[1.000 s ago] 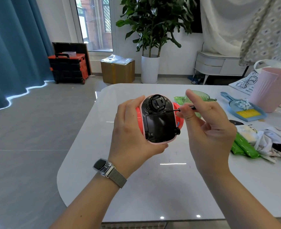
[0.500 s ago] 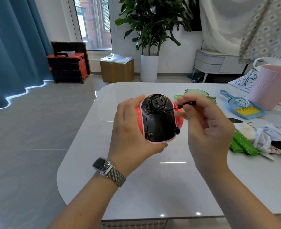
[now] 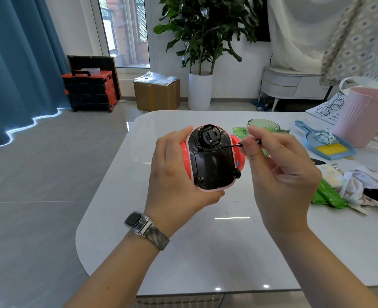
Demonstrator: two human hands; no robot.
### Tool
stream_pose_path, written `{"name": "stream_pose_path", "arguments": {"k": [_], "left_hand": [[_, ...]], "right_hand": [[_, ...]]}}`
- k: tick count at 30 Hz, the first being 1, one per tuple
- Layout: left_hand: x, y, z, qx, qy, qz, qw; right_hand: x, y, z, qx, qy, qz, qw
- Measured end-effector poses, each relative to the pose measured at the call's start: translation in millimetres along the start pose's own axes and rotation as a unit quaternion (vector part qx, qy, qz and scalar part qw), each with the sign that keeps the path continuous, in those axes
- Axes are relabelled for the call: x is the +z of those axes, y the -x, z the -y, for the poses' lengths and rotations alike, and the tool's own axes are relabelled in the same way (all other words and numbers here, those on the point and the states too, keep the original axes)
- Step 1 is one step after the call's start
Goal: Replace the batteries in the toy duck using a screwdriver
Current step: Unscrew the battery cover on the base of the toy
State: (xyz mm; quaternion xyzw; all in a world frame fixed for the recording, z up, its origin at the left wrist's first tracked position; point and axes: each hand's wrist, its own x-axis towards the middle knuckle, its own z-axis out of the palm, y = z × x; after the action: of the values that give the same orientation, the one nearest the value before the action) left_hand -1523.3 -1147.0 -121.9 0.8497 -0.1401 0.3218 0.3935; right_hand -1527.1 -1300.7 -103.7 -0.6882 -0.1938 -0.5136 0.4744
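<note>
though glossy, oval black toy duck

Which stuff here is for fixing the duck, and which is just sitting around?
For the job:
toy duck, held by the left hand
screwdriver, pinched by the right hand

Just lying about:
green cup
blue dustpan
pink bin
green packets

Ahead of you a grey tiled floor runs to a white wall, where a teal curtain hangs left of a bright window, a potted plant and a white cabinet
</note>
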Motion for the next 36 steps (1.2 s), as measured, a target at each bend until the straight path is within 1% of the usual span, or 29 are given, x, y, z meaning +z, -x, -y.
{"name": "stream_pose_path", "arguments": {"k": [2, 7, 18, 23, 28, 36], "left_hand": [[0.2, 0.1, -0.8, -0.001, 0.001, -0.003, 1.000], [-0.7, 0.0, 0.2, 0.002, -0.001, -0.005, 1.000], [-0.8, -0.2, 1.1, -0.009, -0.001, -0.004, 1.000], [-0.1, -0.6, 1.8, -0.010, -0.005, -0.003, 1.000], [-1.2, -0.8, 2.4, -0.007, 0.000, -0.005, 1.000], [-1.9, -0.7, 2.8, 0.004, 0.010, -0.010, 1.000]], "right_hand": [[0.2, -0.1, 0.6, -0.008, 0.012, 0.005, 1.000], [0.2, 0.0, -1.3, -0.008, 0.001, 0.013, 1.000], [3.2, 3.4, -2.7, 0.029, -0.078, 0.044, 0.996], [2.0, 2.9, 0.6, 0.006, -0.047, 0.028, 0.998], [-0.1, 1.2, -2.0, 0.024, -0.027, 0.013, 0.999], [-0.9, -0.3, -7.6, 0.026, -0.050, 0.044, 0.997]]}}
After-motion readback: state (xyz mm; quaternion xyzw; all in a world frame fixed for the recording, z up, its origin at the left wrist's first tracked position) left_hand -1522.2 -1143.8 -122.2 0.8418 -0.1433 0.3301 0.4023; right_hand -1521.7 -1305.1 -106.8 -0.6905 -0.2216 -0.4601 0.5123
